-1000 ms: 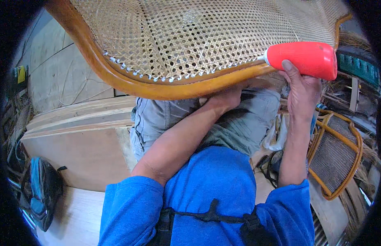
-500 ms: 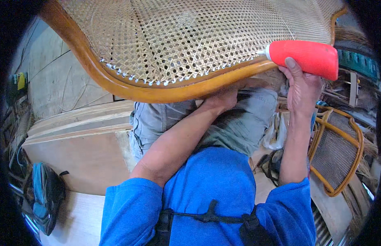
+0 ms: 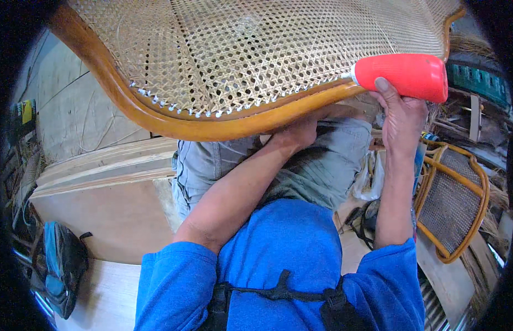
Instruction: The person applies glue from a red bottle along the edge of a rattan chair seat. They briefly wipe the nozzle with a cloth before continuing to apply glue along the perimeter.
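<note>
A woven cane panel (image 3: pixel 251 49) in a curved, varnished wooden frame (image 3: pixel 212 128) lies across my lap. White beads of glue (image 3: pixel 174 106) dot the holes along the near edge of the weave. My right hand (image 3: pixel 401 113) grips a red squeeze bottle (image 3: pixel 402 76) lying nearly level, thumb on its near side. Its white nozzle (image 3: pixel 347 75) points left and meets the cane's edge beside the frame, right of the bead row. Beneath the frame rests my left hand (image 3: pixel 300 134), against or near its underside; the frame hides its fingers.
Stacked plywood boards (image 3: pixel 107 171) stand to the left, with a dark and teal backpack (image 3: pixel 60 265) on the floor near them. At the right leans a smaller cane panel in a wooden frame (image 3: pixel 452 198). A clear plastic bag (image 3: pixel 369 179) sits beside my knee.
My right hand and the red bottle have shifted slightly left, the nozzle moving a little along the cane's edge. The frame appears slightly further left in view. My left hand remains underneath.
</note>
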Demonstrator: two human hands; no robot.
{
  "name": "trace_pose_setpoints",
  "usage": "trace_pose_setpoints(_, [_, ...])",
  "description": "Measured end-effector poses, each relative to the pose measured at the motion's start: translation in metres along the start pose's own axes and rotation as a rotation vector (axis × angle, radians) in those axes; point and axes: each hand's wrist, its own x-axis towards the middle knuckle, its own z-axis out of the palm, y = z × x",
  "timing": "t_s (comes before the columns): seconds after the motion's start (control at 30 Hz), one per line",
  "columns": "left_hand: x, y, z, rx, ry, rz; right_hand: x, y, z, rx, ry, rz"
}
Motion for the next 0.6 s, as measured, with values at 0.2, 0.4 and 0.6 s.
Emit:
trace_pose_setpoints(0.2, [0.002, 0.0, 0.003, 0.034, 0.047, -0.042, -0.007, -0.02, 0.009, -0.44, -0.078, -0.196])
trace_pose_setpoints(0.4, [0.003, 0.004, -0.002, 0.066, -0.086, -0.098, 0.008, -0.013, 0.002, 0.378, 0.162, -0.075])
trace_pose_setpoints(0.6, [0.004, -0.002, 0.001, 0.059, -0.052, -0.037, 0.006, -0.008, -0.006, 0.221, 0.058, 0.007])
